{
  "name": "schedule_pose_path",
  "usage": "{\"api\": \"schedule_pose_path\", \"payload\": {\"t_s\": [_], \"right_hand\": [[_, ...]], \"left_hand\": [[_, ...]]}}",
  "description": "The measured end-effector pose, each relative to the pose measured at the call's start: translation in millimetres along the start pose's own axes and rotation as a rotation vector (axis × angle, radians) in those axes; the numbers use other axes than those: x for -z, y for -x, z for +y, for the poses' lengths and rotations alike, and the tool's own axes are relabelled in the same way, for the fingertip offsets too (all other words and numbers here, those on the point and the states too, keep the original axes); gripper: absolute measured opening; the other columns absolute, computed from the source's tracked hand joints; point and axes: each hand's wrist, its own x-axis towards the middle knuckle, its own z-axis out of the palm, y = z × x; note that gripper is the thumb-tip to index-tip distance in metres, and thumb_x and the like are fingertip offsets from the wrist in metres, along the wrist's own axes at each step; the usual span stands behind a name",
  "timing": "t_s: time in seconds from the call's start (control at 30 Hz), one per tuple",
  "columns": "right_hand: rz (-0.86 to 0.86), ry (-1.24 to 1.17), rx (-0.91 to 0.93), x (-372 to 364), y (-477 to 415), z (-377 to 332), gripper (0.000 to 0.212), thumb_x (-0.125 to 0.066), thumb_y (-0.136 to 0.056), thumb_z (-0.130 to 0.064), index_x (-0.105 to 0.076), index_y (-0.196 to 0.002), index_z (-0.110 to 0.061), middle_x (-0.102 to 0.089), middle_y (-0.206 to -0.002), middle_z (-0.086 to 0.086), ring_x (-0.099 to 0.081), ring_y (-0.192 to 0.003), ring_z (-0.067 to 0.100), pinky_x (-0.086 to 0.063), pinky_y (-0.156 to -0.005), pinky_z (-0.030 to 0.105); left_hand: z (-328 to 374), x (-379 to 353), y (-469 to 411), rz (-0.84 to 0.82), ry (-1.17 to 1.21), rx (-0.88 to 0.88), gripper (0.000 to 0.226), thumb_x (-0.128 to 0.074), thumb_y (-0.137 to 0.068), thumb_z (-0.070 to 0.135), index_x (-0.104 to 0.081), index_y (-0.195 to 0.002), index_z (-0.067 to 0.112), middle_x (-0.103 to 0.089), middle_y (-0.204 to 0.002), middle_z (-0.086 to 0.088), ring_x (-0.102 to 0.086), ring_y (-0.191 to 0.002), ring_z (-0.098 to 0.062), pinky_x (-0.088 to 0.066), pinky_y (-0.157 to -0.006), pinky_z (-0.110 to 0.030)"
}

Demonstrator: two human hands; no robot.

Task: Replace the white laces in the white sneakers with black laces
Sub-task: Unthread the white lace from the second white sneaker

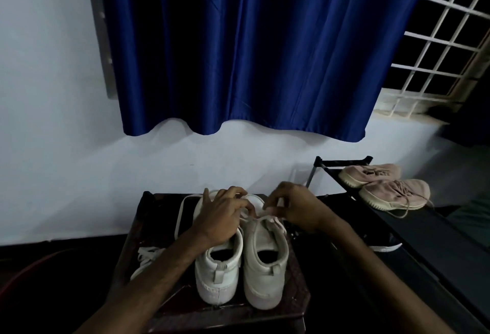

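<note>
Two white sneakers stand side by side, heels toward me, on a dark wooden stool (297, 304): the left sneaker (218, 270) and the right sneaker (263, 262). My left hand (225, 214) and my right hand (297, 207) are over the right sneaker's lacing area, each pinching its white lace (267, 217). A loose white lace (179, 215) curls on the stool left of the left sneaker, and more white lace (147, 254) lies bunched at the stool's left edge. Black laces seem to lie on the stool right of the sneakers (294, 230), dim and hard to make out.
A pair of pink sneakers (384, 185) sits on a black rack (424, 240) to the right, with a dark shoe (384, 243) below it. Behind are a white wall, a blue curtain (252, 55) and a barred window (445, 49). The floor around is dark.
</note>
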Motion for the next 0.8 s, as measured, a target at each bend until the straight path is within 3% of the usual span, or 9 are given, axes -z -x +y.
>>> {"api": "schedule_pose_path", "payload": {"t_s": [0.1, 0.23, 0.37, 0.43, 0.6, 0.73, 0.8], "right_hand": [[-0.206, 0.059, -0.006, -10, -11, -24, 0.021, -0.069, -0.084, -0.018, -0.075, -0.104, -0.018, -0.068, -0.103, 0.002, -0.062, -0.095, 0.016, -0.038, -0.075, 0.014], [-0.255, 0.077, -0.087, -13, -19, -29, 0.028, -0.064, -0.080, -0.011, -0.075, -0.105, -0.019, -0.070, -0.107, 0.003, -0.063, -0.101, 0.019, -0.044, -0.083, 0.021], [-0.159, 0.086, -0.134, -25, -18, -30, 0.026, -0.064, -0.076, -0.014, -0.076, -0.096, -0.026, -0.070, -0.099, 0.000, -0.065, -0.093, 0.022, -0.052, -0.081, 0.029], [-0.085, 0.117, -0.148, -32, -15, -32, 0.022, -0.064, -0.078, -0.018, -0.075, -0.093, -0.028, -0.069, -0.097, -0.002, -0.065, -0.090, 0.021, -0.052, -0.080, 0.030], [-0.059, 0.103, -0.134, -29, -10, -31, 0.016, -0.061, -0.080, -0.017, -0.074, -0.090, -0.016, -0.069, -0.098, 0.005, -0.065, -0.092, 0.026, -0.053, -0.077, 0.033], [0.096, 0.489, -0.229, 0, -7, -16, 0.023, -0.056, -0.087, -0.020, -0.063, -0.107, -0.009, -0.057, -0.111, 0.007, -0.056, -0.108, 0.026, -0.048, -0.090, 0.044], [0.181, 0.557, -0.325, 13, -4, -5, 0.026, -0.058, -0.084, -0.014, -0.060, -0.108, -0.009, -0.055, -0.111, 0.007, -0.054, -0.110, 0.026, -0.046, -0.089, 0.044]], "left_hand": [[-3, 0, 0, -0.006, -0.047, -0.006, 0.046, -0.037, -0.094, 0.008, -0.063, -0.117, 0.038, -0.040, -0.139, 0.019, -0.039, -0.129, -0.006, -0.005, -0.117, -0.055], [-4, 0, 0, -0.013, -0.061, -0.016, 0.049, -0.032, -0.090, 0.012, -0.061, -0.120, 0.039, -0.040, -0.140, 0.020, -0.039, -0.129, -0.006, -0.007, -0.116, -0.057], [-3, 0, 0, -0.015, -0.082, -0.012, 0.052, -0.026, -0.088, 0.017, -0.061, -0.121, 0.036, -0.040, -0.140, 0.019, -0.040, -0.129, -0.006, -0.009, -0.116, -0.058], [-3, -1, 0, -0.025, -0.085, 0.005, 0.047, -0.033, -0.093, 0.012, -0.061, -0.121, 0.037, -0.039, -0.140, 0.019, -0.039, -0.129, -0.006, -0.007, -0.116, -0.058], [-1, 1, 1, -0.011, -0.077, 0.014, 0.044, -0.037, -0.096, 0.011, -0.061, -0.120, 0.039, -0.041, -0.138, 0.020, -0.039, -0.128, -0.006, -0.006, -0.116, -0.058], [0, 3, 2, 0.004, -0.076, 0.001, 0.042, -0.038, -0.096, 0.012, -0.065, -0.109, 0.041, -0.042, -0.137, 0.019, -0.040, -0.128, -0.006, -0.005, -0.116, -0.058], [1, 3, 2, -0.002, -0.083, 0.002, 0.042, -0.038, -0.095, 0.011, -0.065, -0.104, 0.042, -0.042, -0.136, 0.019, -0.039, -0.128, -0.004, -0.004, -0.116, -0.059]]}}
